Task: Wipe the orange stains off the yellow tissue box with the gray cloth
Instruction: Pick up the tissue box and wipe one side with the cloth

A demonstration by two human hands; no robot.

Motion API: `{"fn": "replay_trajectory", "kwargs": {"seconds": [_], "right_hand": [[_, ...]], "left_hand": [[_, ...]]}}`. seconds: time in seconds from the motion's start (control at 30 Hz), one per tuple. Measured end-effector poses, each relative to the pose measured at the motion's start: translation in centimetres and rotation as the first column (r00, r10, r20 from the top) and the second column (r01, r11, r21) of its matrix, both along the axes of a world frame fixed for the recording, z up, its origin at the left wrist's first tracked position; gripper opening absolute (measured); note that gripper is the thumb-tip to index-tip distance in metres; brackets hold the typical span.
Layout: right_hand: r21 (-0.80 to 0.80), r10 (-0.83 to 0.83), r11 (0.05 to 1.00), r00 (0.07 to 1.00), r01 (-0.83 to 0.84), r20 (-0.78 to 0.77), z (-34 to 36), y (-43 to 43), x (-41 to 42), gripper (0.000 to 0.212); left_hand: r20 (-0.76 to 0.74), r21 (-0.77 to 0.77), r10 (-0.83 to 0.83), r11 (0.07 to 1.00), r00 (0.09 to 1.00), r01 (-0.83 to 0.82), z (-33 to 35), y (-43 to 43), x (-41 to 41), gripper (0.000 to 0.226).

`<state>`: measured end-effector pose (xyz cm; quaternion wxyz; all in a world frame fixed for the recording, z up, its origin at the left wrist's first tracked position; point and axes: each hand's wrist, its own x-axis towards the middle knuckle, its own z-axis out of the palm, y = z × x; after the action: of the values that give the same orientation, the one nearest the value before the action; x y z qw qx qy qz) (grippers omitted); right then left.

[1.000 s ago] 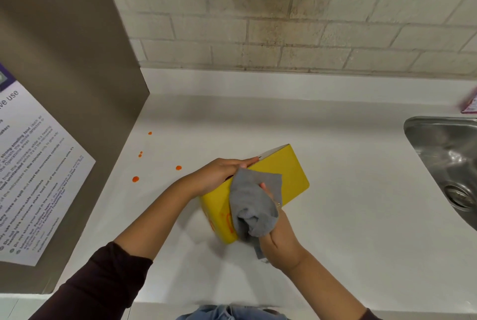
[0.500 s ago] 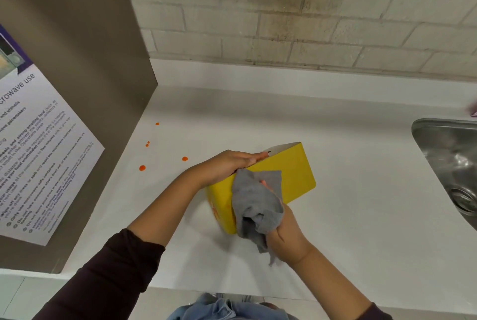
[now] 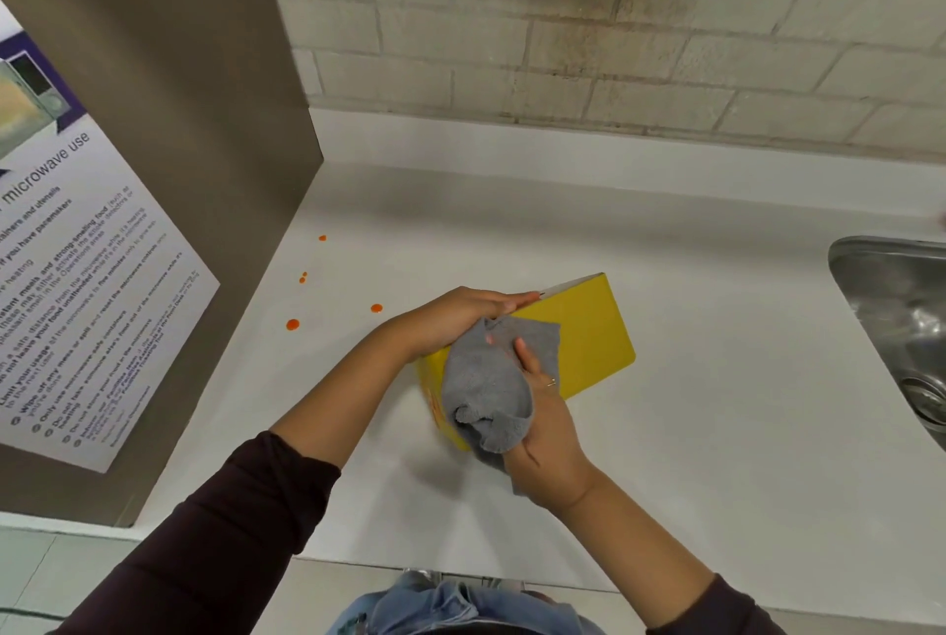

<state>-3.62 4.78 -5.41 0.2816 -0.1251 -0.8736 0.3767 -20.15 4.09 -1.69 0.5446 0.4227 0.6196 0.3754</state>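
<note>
The wiping is under way but, I judge, not finished: the right hand point(image 3: 547, 450) grips the bunched gray cloth point(image 3: 486, 388) and presses it on the near face of the yellow tissue box point(image 3: 588, 342), while some orange stains point(image 3: 436, 410) show at its left end, beside the cloth. The left hand point(image 3: 460, 317) lies with straight fingers on the top edge, steadying the box; its thumb is hidden, perhaps under the cloth. The box, smooth stiff cardboard with sharp corners, stands near the middle of the matte white counter point(image 3: 716, 429); the cloth looks soft and fluffy.

Shared kitchenette — sink point(image 3: 901, 327), microwave-use notice point(image 3: 77, 276)
</note>
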Motion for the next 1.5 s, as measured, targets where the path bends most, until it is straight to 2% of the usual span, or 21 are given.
{"fn": "replay_trajectory", "kwargs": {"seconds": [0.07,0.1,0.2,0.33,0.63,0.77,0.83,0.9,0.93,1.0,1.07,1.1,1.13,1.17,1.2,1.23,1.27,1.3,1.37,1.43,1.5], "right_hand": [[0.157,0.097,0.983,0.995,-0.099,0.021,-0.3,0.6,-0.1,0.05],[0.18,0.11,0.977,0.993,-0.116,0.043,-0.4,0.6,0.0,0.05],[0.129,0.182,0.973,0.978,-0.194,0.097,-0.8,0.9,0.8,0.045],[0.066,0.246,0.964,0.957,-0.259,0.153,-1.0,1.1,1.7,0.052],[0.062,0.315,0.944,0.942,-0.323,0.113,-0.9,1.1,4.2,0.04],[0.06,0.219,0.97,0.954,-0.236,0.204,-1.2,1.4,6.5,0.041],[0.066,0.176,0.98,0.971,-0.189,0.165,-1.6,2.1,7.9,0.046],[-0.186,0.035,0.982,0.99,-0.009,0.137,-0.9,2.3,8.7,0.047],[-0.357,-0.072,0.928,0.991,0.11,0.116,-0.8,2.5,9.0,0.043],[-0.65,-0.277,0.692,0.947,0.314,0.163,-0.7,3.0,9.5,0.041],[-0.788,-0.386,0.468,0.895,0.4,0.225,-0.6,3.6,9.5,0.042],[-0.83,-0.4,0.391,0.886,0.397,0.236,-0.2,3.8,9.4,0.04],[-0.843,-0.394,0.366,0.886,0.395,0.244,0.2,3.8,9.3,0.037],[-0.806,-0.363,0.426,0.894,0.41,0.263,0.6,3.7,9.2,0.03],[-0.683,-0.319,0.576,0.892,0.45,0.319,0.7,3.6,9.2,0.017],[-0.496,-0.294,0.722,0.863,0.482,0.411,0.6,3.5,9.3,0.007],[-0.279,-0.312,0.824,0.806,0.493,0.503,0.2,3.4,9.6,0.011],[-0.084,-0.365,0.867,0.741,0.491,0.564,-0.1,3.5,9.8,0.018],[0.123,-0.475,0.848,0.637,0.515,0.607,-0.4,3.8,10.1,0.026],[0.193,-0.51,0.825,0.555,0.53,0.657,-0.4,4.2,10.0,0.027],[0.274,-0.525,0.829,0.511,0.487,0.68,-0.8,4.5,10.0,0.025]], "left_hand": [[-0.001,0.001,-0.009,1.0,1.0,0.009,0.0,0.0,-0.1,0.036],[-0.008,0.002,-0.011,1.0,1.0,0.011,0.0,0.0,-0.1,0.035],[-0.029,0.011,-0.015,1.0,0.999,0.016,-0.1,0.0,-0.4,0.034],[-0.026,0.01,-0.019,1.0,0.999,0.02,0.1,-0.1,-0.5,0.033],[-0.046,-0.005,-0.009,1.0,0.999,0.008,0.4,-0.2,-0.6,0.034],[-0.049,-0.007,0.003,1.0,0.999,-0.003,0.4,-0.3,-0.5,0.033],[-0.064,-0.002,0.003,1.0,0.998,-0.004,0.5,-0.3,-0.6,0.03],[-0.074,-0.003,-0.001,1.0,0.997,0.001,0.7,-0.3,-0.6,0.028],[-0.076,-0.007,-0.005,1.0,0.997,0.004,0.8,-0.3,-0.5,0.028],[-0.089,-0.016,-0.011,1.0,0.996,0.009,0.8,-0.3,-0.4,0.028],[-0.095,-0.023,-0.01,1.0,0.995,0.008,0.7,-0.4,-0.3,0.029],[-0.099,-0.024,-0.009,1.0,0.995,0.007,0.7,-0.4,-0.3,0.029],[-0.104,-0.024,-0.011,1.0,0.995,0.008,0.8,-0.4,-0.2,0.029],[-0.106,-0.026,-0.01,1.0,0.994,0.007,0.8,-0.4,-0.2,0.029],[-0.103,-0.026,-0.006,1.0,0.995,0.004,0.9,-0.5,-0.1,0.029],[-0.097,-0.024,-0.001,1.0,0.995,-0.001,1.0,-0.6,0.0,0.029],[-0.092,-0.024,0.005,1.0,0.996,-0.007,1.0,-0.6,0.1,0.029],[-0.092,-0.026,0.008,1.0,0.996,-0.011,0.9,-0.6,0.1,0.029],[-0.106,-0.032,0.007,0.999,0.994,-0.011,0.9,-0.6,0.2,0.028],[-0.13,-0.028,0.001,1.0,0.991,-0.005,1.0,-0.5,0.2,0.027],[-0.155,-0.036,-0.003,0.999,0.988,-0.003,1.1,-0.5,0.3,0.027]]}}
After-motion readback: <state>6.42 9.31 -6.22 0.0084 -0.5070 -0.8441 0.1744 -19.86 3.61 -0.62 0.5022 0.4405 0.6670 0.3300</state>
